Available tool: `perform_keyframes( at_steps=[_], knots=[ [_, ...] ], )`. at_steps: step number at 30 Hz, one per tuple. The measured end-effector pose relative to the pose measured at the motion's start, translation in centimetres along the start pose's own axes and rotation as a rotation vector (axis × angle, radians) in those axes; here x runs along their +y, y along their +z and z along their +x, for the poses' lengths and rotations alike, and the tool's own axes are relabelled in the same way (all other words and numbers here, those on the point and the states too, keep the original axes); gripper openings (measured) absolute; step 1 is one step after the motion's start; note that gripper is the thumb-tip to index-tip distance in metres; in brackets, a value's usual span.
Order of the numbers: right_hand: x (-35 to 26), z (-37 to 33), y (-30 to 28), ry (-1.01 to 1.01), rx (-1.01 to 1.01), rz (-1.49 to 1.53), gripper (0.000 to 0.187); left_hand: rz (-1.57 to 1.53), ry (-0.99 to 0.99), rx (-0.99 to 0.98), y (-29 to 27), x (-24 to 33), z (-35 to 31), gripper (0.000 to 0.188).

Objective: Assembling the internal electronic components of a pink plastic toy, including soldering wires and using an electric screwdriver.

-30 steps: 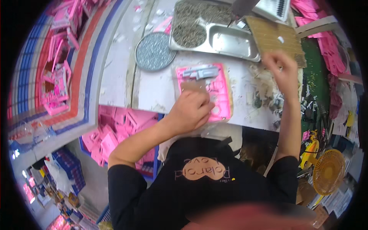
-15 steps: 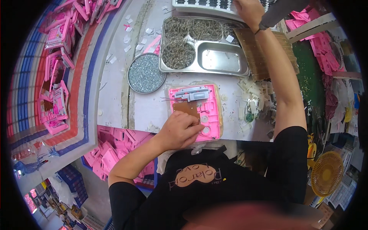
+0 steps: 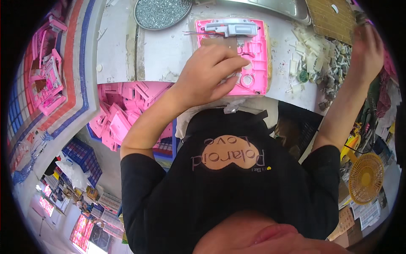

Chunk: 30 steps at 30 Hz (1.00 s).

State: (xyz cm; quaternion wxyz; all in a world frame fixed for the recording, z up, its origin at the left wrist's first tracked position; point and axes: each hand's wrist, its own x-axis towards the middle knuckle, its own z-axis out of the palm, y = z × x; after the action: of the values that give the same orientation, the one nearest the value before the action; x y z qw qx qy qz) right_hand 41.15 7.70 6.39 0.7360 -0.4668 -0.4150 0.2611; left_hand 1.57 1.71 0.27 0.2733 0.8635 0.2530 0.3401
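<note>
A pink plastic housing (image 3: 255,55) lies flat at the near edge of the white table (image 3: 165,51). A grey part (image 3: 231,28) and a small brown board (image 3: 218,42) sit on its far end. My left hand (image 3: 209,74) rests on the housing's near left part, fingers bent and pressing down on it. My right hand (image 3: 368,53) is blurred at the far right, raised over a pile of small white and grey parts (image 3: 321,55). Whether it holds anything is unclear.
A round dish of screws (image 3: 163,12) stands at the back, with a metal tray (image 3: 277,5) and a brown perforated board (image 3: 330,17) beside it. Pink housings fill a bin (image 3: 122,116) under the table and lie along the left belt (image 3: 46,80). A yellow fan (image 3: 366,178) sits at lower right.
My right hand has come back from the far metal tray to the parts pile at the right. My left hand stays on the pink housing. The view has dropped closer to the table edge.
</note>
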Motion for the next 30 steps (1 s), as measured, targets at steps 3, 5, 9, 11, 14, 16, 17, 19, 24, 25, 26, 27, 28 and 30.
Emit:
perform_keyframes(
  at_steps=[3, 5, 9, 11, 14, 16, 17, 19, 24, 25, 26, 27, 28, 30],
  knots=[
    [-1.3, -10.5, 1.9, 0.079, -0.276, -0.404, 0.022, 0.143, 0.087, -0.076, 0.9, 0.2, 1.4, 0.025],
    [-1.5, -14.6, 2.3, 0.309, -0.506, -0.304, 0.022, 0.229, 0.135, -0.121, 1.4, 0.3, 1.5, 0.018],
    [-2.5, -19.3, 4.3, 0.221, -0.75, -0.489, 0.016, 0.139, 0.002, 0.026, 1.8, -0.3, 2.0, 0.008],
    [-1.8, -20.5, 5.8, 0.046, -0.787, -0.527, 0.015, 0.109, -0.063, 0.112, 2.1, -0.5, 1.9, 0.007],
    [-0.7, -20.3, 7.1, -0.255, -0.878, -0.707, 0.015, 0.128, -0.095, 0.244, 2.6, -1.1, 1.7, 0.007],
    [-0.9, -19.8, 7.4, -0.354, -0.897, -0.755, 0.016, 0.168, -0.097, 0.241, 2.3, -0.8, 1.5, 0.007],
    [-0.9, -19.6, 7.5, -0.403, -0.905, -0.778, 0.017, 0.188, -0.097, 0.238, 2.1, -0.7, 1.3, 0.008],
    [-0.5, -19.2, 7.3, -0.388, -0.958, -0.736, 0.017, 0.183, -0.101, 0.249, 2.2, -0.7, 1.0, 0.008],
    [-0.6, -18.6, 7.5, -0.411, -0.991, -0.713, 0.018, 0.13, -0.112, 0.176, 2.1, -1.1, 0.8, 0.013],
    [-1.0, -18.6, 7.5, -0.413, -0.99, -0.728, 0.018, 0.105, -0.119, 0.159, 1.8, -0.9, 0.8, 0.015],
    [-1.3, -18.4, 7.1, -0.414, -0.989, -0.744, 0.018, 0.079, -0.125, 0.14, 1.5, -0.6, 0.7, 0.016],
    [-1.7, -17.7, 6.2, -0.408, -0.937, -0.824, 0.019, 0.088, -0.145, 0.143, 0.9, -0.1, 0.6, 0.018],
    [-1.9, -17.1, 4.9, -0.399, -0.88, -0.895, 0.019, 0.102, -0.168, 0.139, -0.1, 0.5, 0.2, 0.02],
    [-2.1, -15.8, 2.1, -0.379, -0.766, -1.094, 0.019, 0.115, -0.193, 0.138, -1.1, 0.5, -0.3, 0.022]
  ],
)
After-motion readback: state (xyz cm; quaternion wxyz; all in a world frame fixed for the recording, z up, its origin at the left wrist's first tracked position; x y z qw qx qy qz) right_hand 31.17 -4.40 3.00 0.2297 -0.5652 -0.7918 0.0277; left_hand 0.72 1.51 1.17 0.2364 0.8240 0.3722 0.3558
